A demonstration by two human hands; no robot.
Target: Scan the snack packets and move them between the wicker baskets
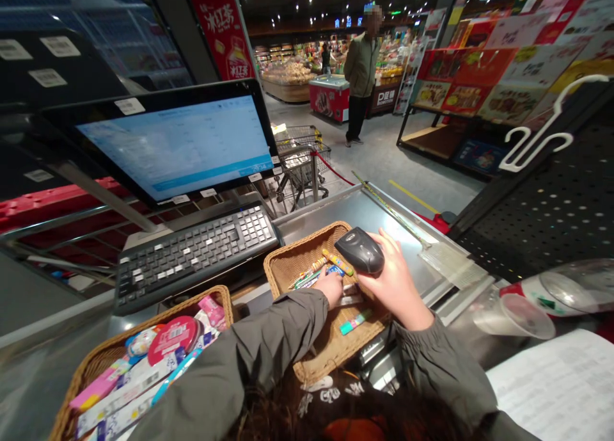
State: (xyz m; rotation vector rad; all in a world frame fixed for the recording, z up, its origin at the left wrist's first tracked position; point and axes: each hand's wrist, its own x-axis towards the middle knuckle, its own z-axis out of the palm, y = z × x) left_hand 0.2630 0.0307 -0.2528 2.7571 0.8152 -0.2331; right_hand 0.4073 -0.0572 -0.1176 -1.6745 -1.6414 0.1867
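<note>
Two hands | right hand (396, 281) fingers grasping scanner (361, 250) | left hand (330, 286) fingers gripping small packet (334, 271)

A supermarket checkout: till screen (177, 143), keyboard (196, 249), shopping trolley (302, 159) and stocked shelves (484, 82) behind.

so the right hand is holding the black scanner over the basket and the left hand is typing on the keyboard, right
Not quite. In the head view the left hand is not on the keyboard; it reaches into the basket among the small packets. The right hand does hold the scanner there.
</note>
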